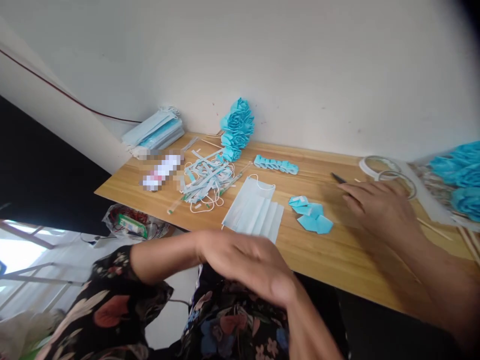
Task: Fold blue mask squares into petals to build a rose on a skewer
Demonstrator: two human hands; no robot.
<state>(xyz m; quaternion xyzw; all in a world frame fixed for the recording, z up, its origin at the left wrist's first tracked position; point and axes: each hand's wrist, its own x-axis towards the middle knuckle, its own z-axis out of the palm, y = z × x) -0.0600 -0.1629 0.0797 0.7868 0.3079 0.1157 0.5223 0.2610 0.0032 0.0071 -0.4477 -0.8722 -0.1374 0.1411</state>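
My left hand (221, 252) comes in from a black floral sleeve and crosses my right hand (258, 275) above my lap. The two overlap in front of the table's edge, and their fingers are hidden or smeared. Closest to them lies a pale blue face mask (257, 207) with its pleats spread and an ear loop at the top. Just right of it are folded bright blue pieces (311, 215). Behind sits a gathered blue strip (275, 164). From the right, another person's hand (382, 202) reaches onto the table beside a dark pointed tool (338, 178).
Mask scraps and elastic loops (208, 177) are heaped on the wooden table (300, 270). Blue fabric flowers (238, 127) stand by the wall, with more flowers (459, 170) far right. Stacked masks (155, 131) are at back left. Tape rolls (380, 166) lie near the other person's hand.
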